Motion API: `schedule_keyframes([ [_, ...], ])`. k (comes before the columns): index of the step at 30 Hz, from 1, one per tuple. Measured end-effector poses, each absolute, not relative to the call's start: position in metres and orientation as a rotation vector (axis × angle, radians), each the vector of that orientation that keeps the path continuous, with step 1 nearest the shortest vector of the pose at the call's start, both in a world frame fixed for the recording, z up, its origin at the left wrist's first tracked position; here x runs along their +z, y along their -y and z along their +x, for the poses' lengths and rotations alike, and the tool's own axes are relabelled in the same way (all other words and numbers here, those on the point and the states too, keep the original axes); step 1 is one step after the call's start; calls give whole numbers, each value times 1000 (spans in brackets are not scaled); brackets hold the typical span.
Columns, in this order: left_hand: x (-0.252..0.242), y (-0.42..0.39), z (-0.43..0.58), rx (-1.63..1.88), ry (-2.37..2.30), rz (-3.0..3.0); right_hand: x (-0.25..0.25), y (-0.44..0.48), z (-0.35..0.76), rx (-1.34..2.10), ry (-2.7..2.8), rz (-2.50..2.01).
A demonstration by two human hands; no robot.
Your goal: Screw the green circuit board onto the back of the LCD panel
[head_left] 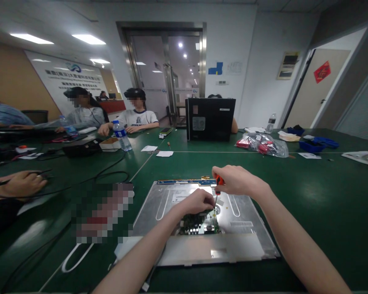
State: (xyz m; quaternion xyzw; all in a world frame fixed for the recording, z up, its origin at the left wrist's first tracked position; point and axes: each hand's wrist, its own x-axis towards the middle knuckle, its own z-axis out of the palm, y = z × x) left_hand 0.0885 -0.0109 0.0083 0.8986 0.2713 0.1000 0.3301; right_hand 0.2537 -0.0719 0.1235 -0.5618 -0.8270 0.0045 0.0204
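Note:
My right hand [231,179] is wrapped round the red and black handle of a screwdriver [218,185]. The thin shaft points down to the upper right corner of a green circuit board [199,224]. Close to the tip, my left hand [199,201] rests over the board's upper edge with its fingers curled together. Whatever is between those fingers is hidden. The board sits on a flat silvery metal display panel [245,212], which lies on the table. Along the panel's far edge runs a narrow blue circuit strip [184,182].
Left of the panel are a pixelated object with a white strap [76,259], black cables [95,179] and another person's hand [24,183]. Farther back stand a water bottle [122,134], a black computer case [211,120] and plastic bags with red items [263,145]. Several people sit around the green table [319,204].

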Motion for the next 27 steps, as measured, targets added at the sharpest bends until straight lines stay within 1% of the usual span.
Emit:
schedule_keyframes([
  [6, 7, 15, 88, 299, -729, 2355, 126, 77, 258, 63, 2626, -1665],
  [11, 8, 18, 88, 329, -733, 2362, 125, 75, 254, -18, 2613, -1658],
  [16, 6, 18, 88, 354, -729, 2368, 123, 73, 249, -144, 2560, -1745],
  [24, 1, 17, 88, 374, -722, 2331, 123, 77, 248, -86, 2618, -1645],
  [27, 3, 18, 88, 371, -720, 2346, 123, 75, 246, -127, 2594, -1668],
])
